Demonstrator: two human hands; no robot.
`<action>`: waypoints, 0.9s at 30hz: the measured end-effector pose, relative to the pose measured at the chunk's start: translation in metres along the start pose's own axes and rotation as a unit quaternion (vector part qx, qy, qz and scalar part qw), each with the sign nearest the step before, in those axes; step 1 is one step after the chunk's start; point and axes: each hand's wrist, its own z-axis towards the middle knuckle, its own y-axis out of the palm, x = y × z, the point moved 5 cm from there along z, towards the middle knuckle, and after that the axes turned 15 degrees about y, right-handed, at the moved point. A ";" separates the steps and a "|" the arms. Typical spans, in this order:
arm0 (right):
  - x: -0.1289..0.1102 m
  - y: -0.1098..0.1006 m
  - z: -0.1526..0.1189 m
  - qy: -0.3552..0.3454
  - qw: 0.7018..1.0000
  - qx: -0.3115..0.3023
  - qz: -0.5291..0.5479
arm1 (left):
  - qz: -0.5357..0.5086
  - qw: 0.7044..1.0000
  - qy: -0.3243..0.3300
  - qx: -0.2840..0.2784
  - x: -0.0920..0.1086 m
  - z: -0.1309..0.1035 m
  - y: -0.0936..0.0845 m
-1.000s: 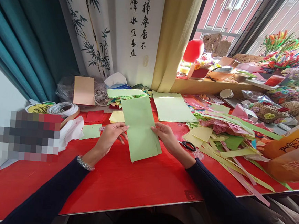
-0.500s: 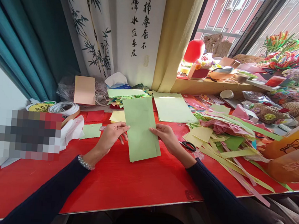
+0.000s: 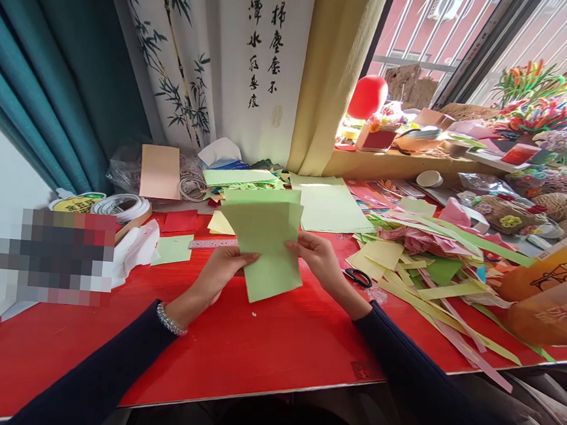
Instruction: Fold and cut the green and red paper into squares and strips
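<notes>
Between my two hands is light green paper [image 3: 272, 261], held above the red table [image 3: 272, 356]. It shows as overlapping layers, with a second edge rising behind the front one. My left hand [image 3: 221, 270] pinches the left edge, thumb lying on the front face. At the right edge, my right hand [image 3: 316, 258] grips the paper between thumb and fingers. Black-handled scissors [image 3: 358, 277] lie just right of my right hand, their blades largely hidden. Behind the held paper rests a stack of pale green sheets [image 3: 331, 203].
Coloured paper strips [image 3: 439, 284] heap up on the right beside orange bags [image 3: 552, 286]. A pile of green paper pieces [image 3: 242, 178] sits at the back. To the left are a green square [image 3: 172, 249], a red paper piece [image 3: 179, 221] and a white roll [image 3: 120, 206].
The single tall green shape now appears shorter, with offset layers at its top. My left hand has moved down and right, its thumb now across the paper. My right hand has barely shifted.
</notes>
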 end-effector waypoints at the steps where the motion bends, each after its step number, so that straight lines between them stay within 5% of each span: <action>1: 0.001 -0.001 0.002 0.008 0.999 0.005 -0.032 | 0.004 1.000 -0.005 0.016 -0.002 0.001 -0.004; 6: -0.023 -0.032 -0.005 -0.008 0.964 0.078 -0.253 | 0.003 0.999 -0.030 0.024 -0.007 0.007 -0.019; 11: -0.022 -0.084 -0.044 0.086 0.818 0.141 -0.551 | -0.001 0.999 -0.024 0.032 0.000 0.008 -0.022; 13: -0.009 -0.096 -0.060 0.115 0.787 0.135 -0.591 | -0.001 0.999 -0.015 0.038 0.003 0.008 -0.021; 17: 0.014 -0.098 -0.074 0.099 0.779 0.108 -0.609 | 0.000 0.999 -0.006 0.046 0.008 0.008 -0.020; 24: 0.025 -0.102 -0.066 0.128 0.792 0.149 -0.578 | -0.019 0.997 0.053 0.043 0.020 0.006 -0.019; 27: 0.023 -0.096 -0.068 0.178 0.834 0.112 -0.511 | -0.029 0.995 0.090 0.035 0.028 0.004 -0.018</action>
